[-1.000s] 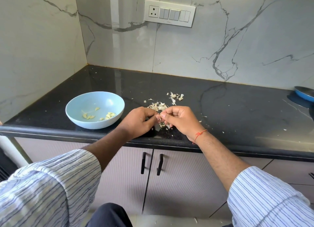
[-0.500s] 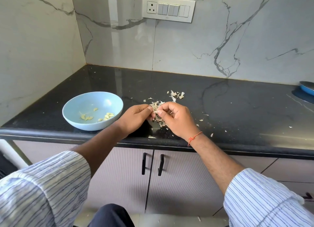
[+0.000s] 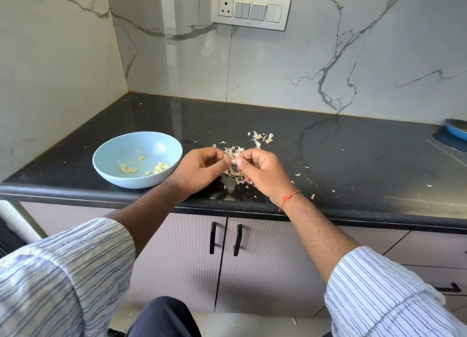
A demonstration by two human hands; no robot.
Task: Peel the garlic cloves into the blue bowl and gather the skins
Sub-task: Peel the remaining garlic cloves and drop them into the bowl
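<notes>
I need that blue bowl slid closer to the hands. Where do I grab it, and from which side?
Pinch the bowl's near rim, thumb outside and fingers inside, coming from the left hand's side at the counter edge. The rim there looks thin, bare and open upward; the cloves lie low in the bottom, away from it. The rounded wall probably offers little hold.

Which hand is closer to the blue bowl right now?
The left hand. It sits just right of the blue bowl, nearly at its rim, pinching a garlic clove. The right hand grips the same clove from the far side, farther from the bowl.
</notes>
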